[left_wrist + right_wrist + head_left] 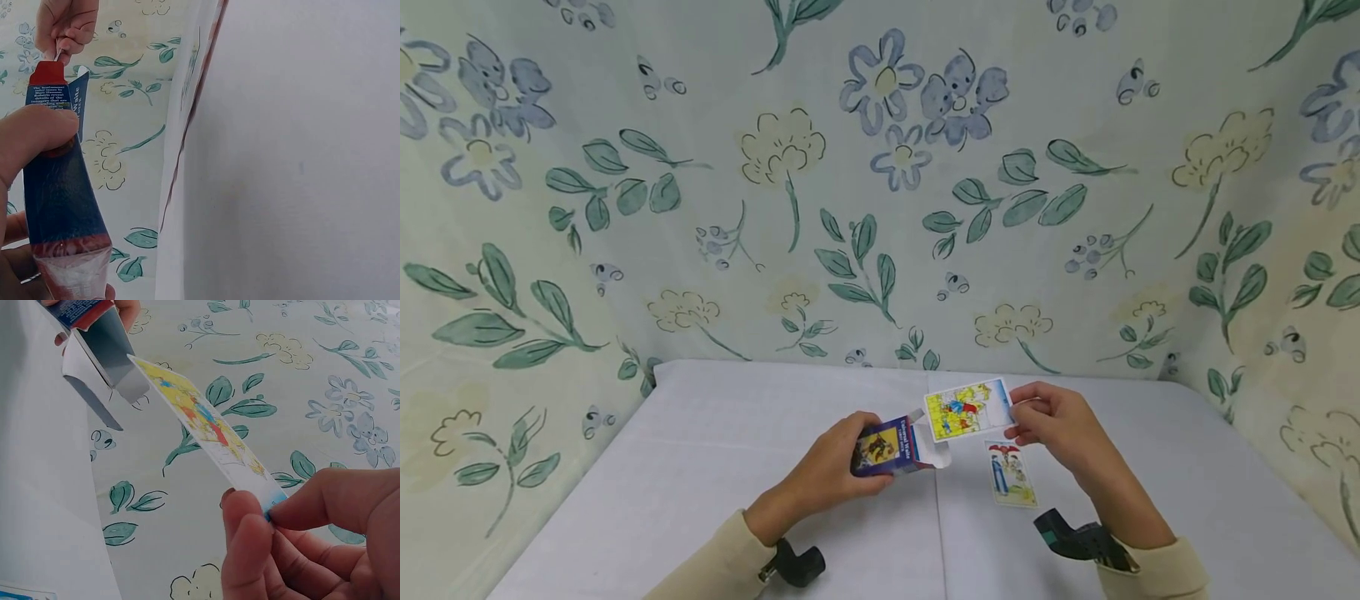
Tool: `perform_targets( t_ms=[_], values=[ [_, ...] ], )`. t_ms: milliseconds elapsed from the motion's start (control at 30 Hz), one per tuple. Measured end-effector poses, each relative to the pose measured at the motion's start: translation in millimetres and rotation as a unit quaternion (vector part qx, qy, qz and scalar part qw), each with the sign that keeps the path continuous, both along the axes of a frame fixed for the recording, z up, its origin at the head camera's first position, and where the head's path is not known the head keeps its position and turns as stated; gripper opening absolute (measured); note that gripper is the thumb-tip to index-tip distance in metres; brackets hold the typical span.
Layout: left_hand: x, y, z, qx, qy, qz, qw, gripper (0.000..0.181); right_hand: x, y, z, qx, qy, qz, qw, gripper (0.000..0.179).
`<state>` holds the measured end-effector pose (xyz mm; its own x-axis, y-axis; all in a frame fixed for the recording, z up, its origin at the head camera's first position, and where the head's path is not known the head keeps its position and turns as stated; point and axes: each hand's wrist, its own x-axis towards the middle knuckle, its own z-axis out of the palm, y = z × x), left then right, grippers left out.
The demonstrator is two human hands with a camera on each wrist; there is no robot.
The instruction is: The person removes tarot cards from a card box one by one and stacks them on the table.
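Note:
My left hand (831, 467) grips a blue tarot card box (880, 448) round its sides, with the thumb across its blue face in the left wrist view. The box's end flaps (94, 394) stand open toward the right. Between thumb and fingers, my right hand (1060, 425) pinches a yellow picture card (967, 410) by one short edge. The card's far corner points at the open box end, just outside it. Below the right hand, a second picture card (1011, 473) lies face up on the white table.
White cloth covers the table (700, 467), with a crease running front to back. Behind it hangs a floral curtain (880, 208), which also closes off both sides. Each wrist carries a black camera mount (1086, 537).

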<state>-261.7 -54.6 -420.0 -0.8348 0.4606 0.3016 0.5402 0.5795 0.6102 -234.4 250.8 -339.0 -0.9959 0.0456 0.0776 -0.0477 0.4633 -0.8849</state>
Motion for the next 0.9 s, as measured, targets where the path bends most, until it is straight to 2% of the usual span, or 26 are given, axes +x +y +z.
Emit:
perform_targets(
  t_ms=[467,900],
  values=[
    [0.2,-1.6,0.8,0.0,0.006,0.0,1.0,0.071,1.1,7.8,1.5,0.004,0.004,0.0,1.0,0.032],
    [0.1,-2.6,0.8,0.001,0.014,-0.005,0.9999,0.073,4.6,9.1,3.6,0.033,0.004,-0.025,0.9991,0.038]
  ],
)
